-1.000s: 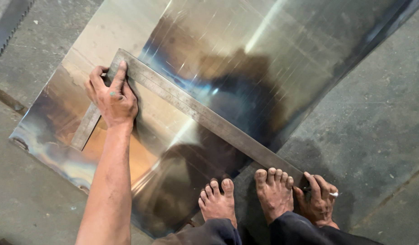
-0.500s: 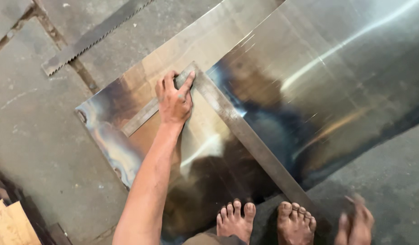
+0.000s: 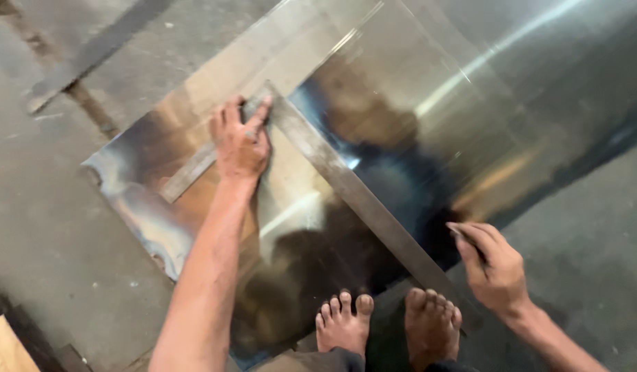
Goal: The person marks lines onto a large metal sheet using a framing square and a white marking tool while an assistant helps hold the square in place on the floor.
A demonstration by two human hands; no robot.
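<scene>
Fingers point(image 3: 230, 116) of the left hand point(image 3: 241, 143) are spread flat and pressed down on the corner of a large grey steel L-shaped square point(image 3: 346, 186), gripping nothing, only pinning it. That square lies flat on a wide, shiny sheet of bare metal point(image 3: 428, 89) spread over the grey concrete floor point(image 3: 43, 207); its short arm runs out from under the left hand toward the sheet's near-left edge, and its long arm slants from the same corner down toward the person's bare feet point(image 3: 387, 327). Both feet stand at the lower end of the long arm, toes on the sheet, the right foot just beside the blade's end. The right hand point(image 3: 494, 269) hovers close beside the long arm near that lower end, on the side away from the left hand, its fingers point(image 3: 470, 238) pinched together around a thin dark tool point(image 3: 463, 238) whose kind is too blurred to tell; whether the tip touches the sheet cannot be told. The left forearm crosses over the sheet and hides part of it below the square's corner. Well apart from the square, beyond the sheet's far-left edge, a long dark flat metal bar point(image 3: 91, 55) lies on the floor. A pale wooden board point(image 3: 1, 348) shows at the lower-left edge of the view.
</scene>
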